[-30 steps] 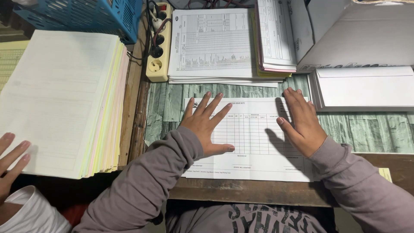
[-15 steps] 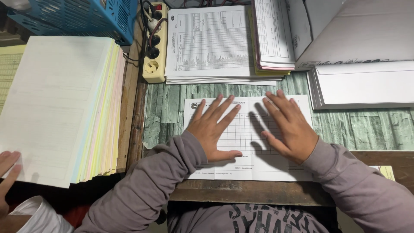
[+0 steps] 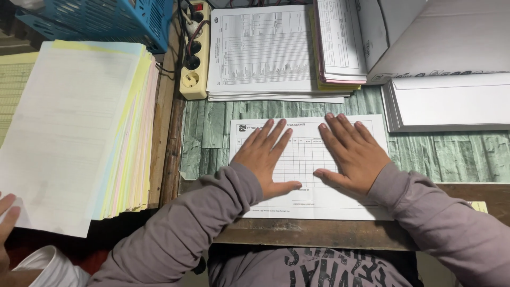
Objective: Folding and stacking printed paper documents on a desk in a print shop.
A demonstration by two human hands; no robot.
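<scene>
Left hand (image 3: 265,159) and right hand (image 3: 353,154), fingers spread and grasping nothing, are pressing a printed form (image 3: 308,199) flat at the counter's (image 3: 451,154) near edge.

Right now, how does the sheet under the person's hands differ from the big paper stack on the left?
The printed form is a thin white sheet or small set lying flat on the green-patterned desk, pinned by the left hand and right hand. The tall paper stack is far thicker, shows yellow, pink and blue edges, and neither of those hands touches it. Both lie flat and are roughly rectangular.
</scene>
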